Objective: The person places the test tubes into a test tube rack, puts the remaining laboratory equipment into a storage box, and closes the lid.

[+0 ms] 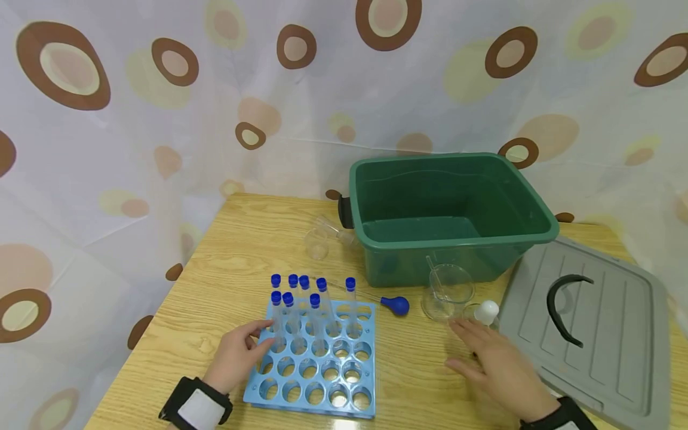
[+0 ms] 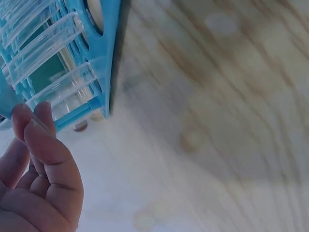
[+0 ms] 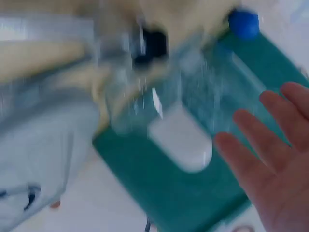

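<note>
My left hand [image 1: 239, 352] is at the left edge of a light-blue test tube rack [image 1: 305, 406]. Its thumb and forefinger lie beside a clear, blue-capped test tube [image 1: 276, 313]; whether they pinch it or only touch the rack is unclear. Several more capped tubes stand in the rear holes. In the left wrist view, curled fingertips [image 2: 36, 123] meet the rack's side. My right hand [image 1: 497, 364] reaches out, fingers extended and holding nothing, just before a glass beaker [image 1: 454, 289] with a rod inside. Close by is a small glass vessel with a white rounded cap [image 1: 487, 312].
Behind stands a deep green bin [image 1: 408, 263] with a black handle. A grey lid [image 1: 607, 322] lies at the right. Between rack and beaker rests a blue rubber bulb [image 1: 396, 306] on a thin tube. Small clear glassware [image 1: 317, 245] sits left of the bin.
</note>
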Motion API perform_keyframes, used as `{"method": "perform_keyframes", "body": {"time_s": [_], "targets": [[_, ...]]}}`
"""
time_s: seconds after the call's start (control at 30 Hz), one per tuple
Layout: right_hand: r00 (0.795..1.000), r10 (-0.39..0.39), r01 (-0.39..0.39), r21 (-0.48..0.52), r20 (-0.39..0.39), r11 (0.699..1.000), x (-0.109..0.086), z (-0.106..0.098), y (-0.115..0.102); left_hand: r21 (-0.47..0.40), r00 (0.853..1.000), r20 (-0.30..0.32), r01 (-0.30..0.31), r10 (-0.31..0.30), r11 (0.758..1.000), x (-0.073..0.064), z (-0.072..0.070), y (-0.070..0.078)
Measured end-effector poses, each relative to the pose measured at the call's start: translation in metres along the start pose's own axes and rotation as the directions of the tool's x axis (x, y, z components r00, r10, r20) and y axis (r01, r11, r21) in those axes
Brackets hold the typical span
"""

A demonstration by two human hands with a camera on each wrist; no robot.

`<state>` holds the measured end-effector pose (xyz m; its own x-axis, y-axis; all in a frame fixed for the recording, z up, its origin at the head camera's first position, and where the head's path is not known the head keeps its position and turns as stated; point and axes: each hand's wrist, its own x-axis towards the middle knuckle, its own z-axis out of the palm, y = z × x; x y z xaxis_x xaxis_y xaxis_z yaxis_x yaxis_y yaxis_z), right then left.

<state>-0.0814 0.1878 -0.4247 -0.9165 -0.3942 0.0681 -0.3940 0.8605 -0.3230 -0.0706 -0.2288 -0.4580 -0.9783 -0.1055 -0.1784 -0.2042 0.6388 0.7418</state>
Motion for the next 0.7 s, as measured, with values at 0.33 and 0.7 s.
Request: {"method": "perform_keyframes", "body": {"time_s": [0.33, 0.7], "targets": [[0.932, 0.094, -0.065, 0.095, -0.349, 0.993, 0.046, -0.084, 0.083, 0.074, 0.996, -0.063, 0.071, -0.067, 0.995, 0.001, -0.025, -0.022], [0.978, 0.191, -0.183, 0.097, -0.079, 0.978, 0.079, -0.097, 0.135, 0.136, 0.995, -0.071, 0.083, -0.073, 0.987, 0.009, -0.046, -0.036]]}}
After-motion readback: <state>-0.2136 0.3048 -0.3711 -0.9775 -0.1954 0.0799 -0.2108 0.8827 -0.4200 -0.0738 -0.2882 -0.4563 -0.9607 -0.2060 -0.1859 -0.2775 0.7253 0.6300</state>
